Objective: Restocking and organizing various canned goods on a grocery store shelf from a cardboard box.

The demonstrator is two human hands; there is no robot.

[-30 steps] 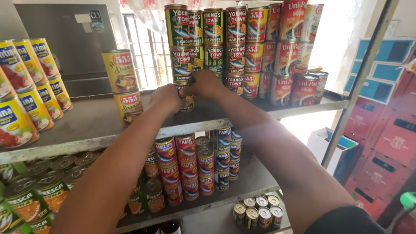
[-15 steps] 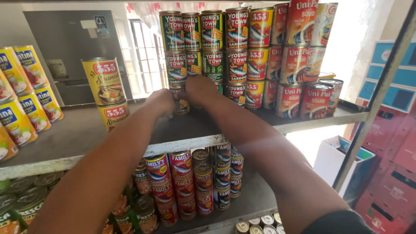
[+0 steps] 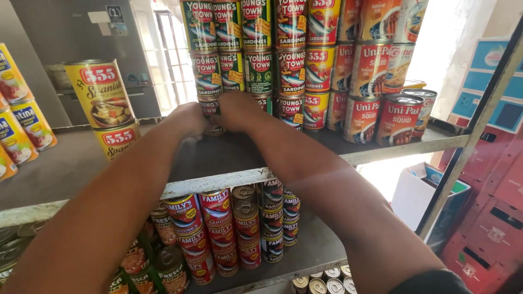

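A: While both arms stretch to the far side of the upper shelf (image 3: 229,177), the left hand (image 3: 188,117) and right hand (image 3: 237,111) close together round one green can (image 3: 210,109) at the foot of the green-label stack (image 3: 234,49).

B: Holding it?

A: Fingers wrapped on it from either side, likely to keep it square under the column above.

B: What crowds them?

A: Red squid cans (image 3: 381,117) to the right, two yellow cans (image 3: 106,103) stacked to the left, red cans (image 3: 218,228) on the lower shelf nearer us. The stack overhead leaves little room to lift.
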